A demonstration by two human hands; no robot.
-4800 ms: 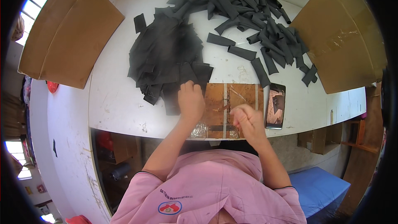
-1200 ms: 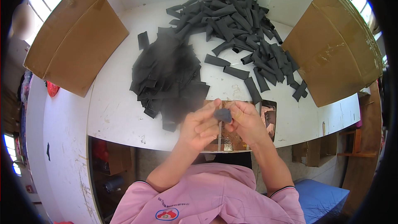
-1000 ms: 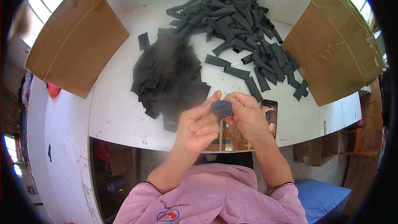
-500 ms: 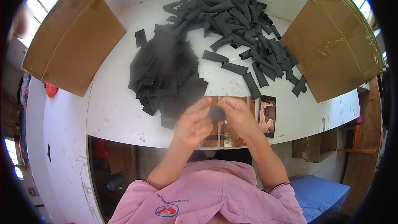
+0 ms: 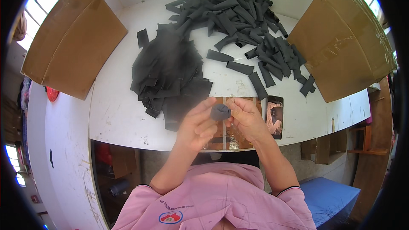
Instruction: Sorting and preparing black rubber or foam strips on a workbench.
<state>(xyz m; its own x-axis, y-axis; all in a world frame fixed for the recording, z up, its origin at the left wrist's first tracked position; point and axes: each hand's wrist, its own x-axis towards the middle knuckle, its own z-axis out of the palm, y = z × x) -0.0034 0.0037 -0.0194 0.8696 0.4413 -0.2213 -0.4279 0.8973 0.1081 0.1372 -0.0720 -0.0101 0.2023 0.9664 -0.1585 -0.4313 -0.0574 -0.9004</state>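
Note:
A small dark grey fabric piece (image 5: 219, 112), seen nearly end-on with a rounded, folded top, is held between my two hands over the table's front edge. My left hand (image 5: 197, 124) has its fingers curled against the piece's left side. From the right, my right hand (image 5: 247, 119) pinches its edge between thumb and fingers. Just beyond my left hand lies a heap of flat dark grey fabric pieces (image 5: 168, 66). Farther back and to the right spreads a pile of narrow dark grey fabric tubes (image 5: 232, 10), several of them lying loose towards me.
A brown-taped board (image 5: 240, 140) lies under my hands, with a dark phone-like device (image 5: 275, 117) at its right. Tall cardboard pieces stand left (image 5: 74, 38) and right (image 5: 343, 38) on the white table (image 5: 123, 115). A blue stool-like surface (image 5: 328, 198) is at lower right.
The fabric piece has turned and shifted slightly left and up, so its folded end shows more. My right fingers have changed position at its edge; the piles look unchanged.

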